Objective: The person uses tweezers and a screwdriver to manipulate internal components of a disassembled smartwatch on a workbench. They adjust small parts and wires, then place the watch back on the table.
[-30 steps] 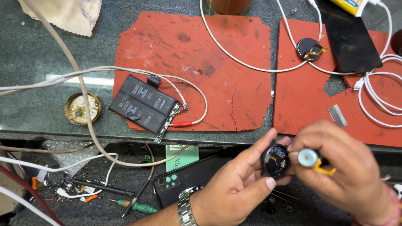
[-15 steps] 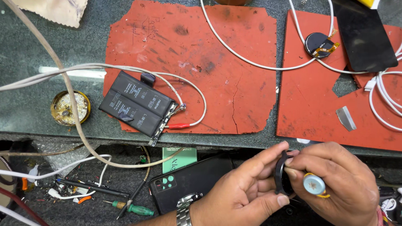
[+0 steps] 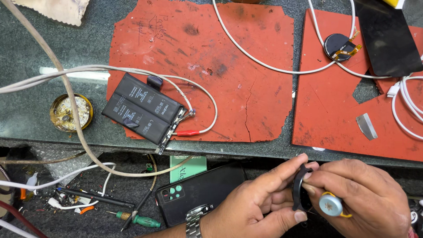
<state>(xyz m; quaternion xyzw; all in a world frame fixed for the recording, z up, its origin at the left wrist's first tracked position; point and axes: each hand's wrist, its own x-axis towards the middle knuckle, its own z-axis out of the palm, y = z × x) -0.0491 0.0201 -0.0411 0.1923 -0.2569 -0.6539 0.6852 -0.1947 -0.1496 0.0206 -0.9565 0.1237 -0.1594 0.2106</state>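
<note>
Below the bench edge, at the lower right of the head view, both my hands meet around a small round black watch case (image 3: 298, 194), seen edge-on. My left hand (image 3: 253, 202), with a metal wristwatch on its wrist, pinches the case between thumb and fingers. My right hand (image 3: 363, 200) touches the case's rim with its fingertips and carries a small round grey-blue part (image 3: 330, 205) with an orange flex strip. A round black disc with an orange flex (image 3: 339, 46) lies on the right red mat (image 3: 326, 110).
A black two-cell battery (image 3: 143, 108) with clipped wires lies on the left red mat (image 3: 229, 57). White cables loop across the bench. A tin of residue (image 3: 70, 112), a black phone (image 3: 200, 191), a green-handled screwdriver (image 3: 141, 219), a metal blade (image 3: 366, 126) and a dark panel (image 3: 387, 37) lie around.
My hands have shifted slightly lower right. The watch case has turned from face-up to edge-on, and the grey-blue part has moved from beside the case down into my right hand.
</note>
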